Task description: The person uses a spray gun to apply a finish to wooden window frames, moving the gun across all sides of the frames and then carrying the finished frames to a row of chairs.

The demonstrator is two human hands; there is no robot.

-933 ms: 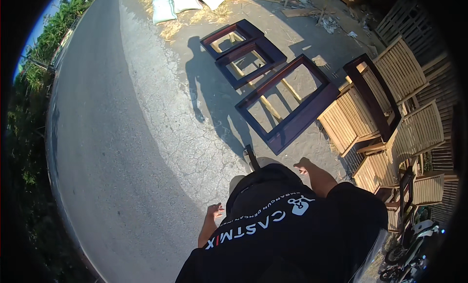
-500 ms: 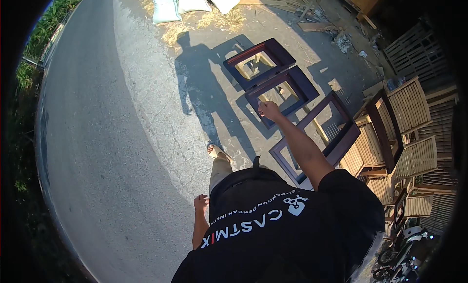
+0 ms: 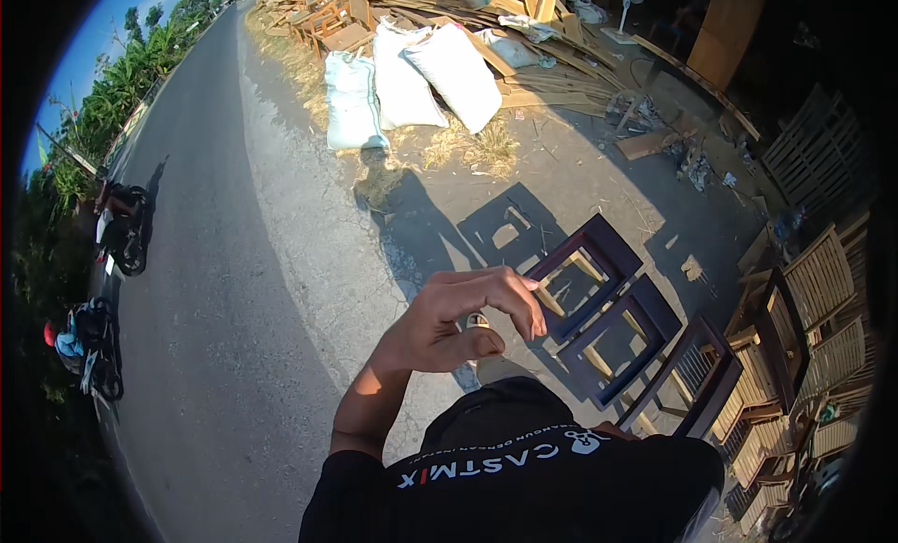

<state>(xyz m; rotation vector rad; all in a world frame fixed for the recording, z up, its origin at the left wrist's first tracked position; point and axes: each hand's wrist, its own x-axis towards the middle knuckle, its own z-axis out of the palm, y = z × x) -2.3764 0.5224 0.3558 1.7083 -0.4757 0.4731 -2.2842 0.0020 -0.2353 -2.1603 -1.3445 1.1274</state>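
Note:
My left hand (image 3: 444,320) is raised in front of my chest. Its fingers are curved, the thumb stands apart from them, and nothing is held between. Beyond its fingertips, a dark reddish-brown wooden frame (image 3: 617,251) leans over the ground. Nearer to me are a second dark frame (image 3: 659,307) and a larger third one (image 3: 718,386), side by side in a row. Pale wooden supports show through their openings. My right hand does not show; its arm is mostly hidden by my black shirt (image 3: 561,487).
White sacks (image 3: 454,75) stand by a pile of planks (image 3: 561,99) ahead. Slatted wooden chairs (image 3: 818,281) crowd the right. On the road (image 3: 206,290) at left are two motorbikes, one (image 3: 131,230) farther, one (image 3: 105,351) nearer. A white fan (image 3: 629,10) stands far right.
My left hand has risen from beside my hip to chest height. My right hand has left the middle frame and gone out of sight. The view has tilted up, and two motorbikes have appeared.

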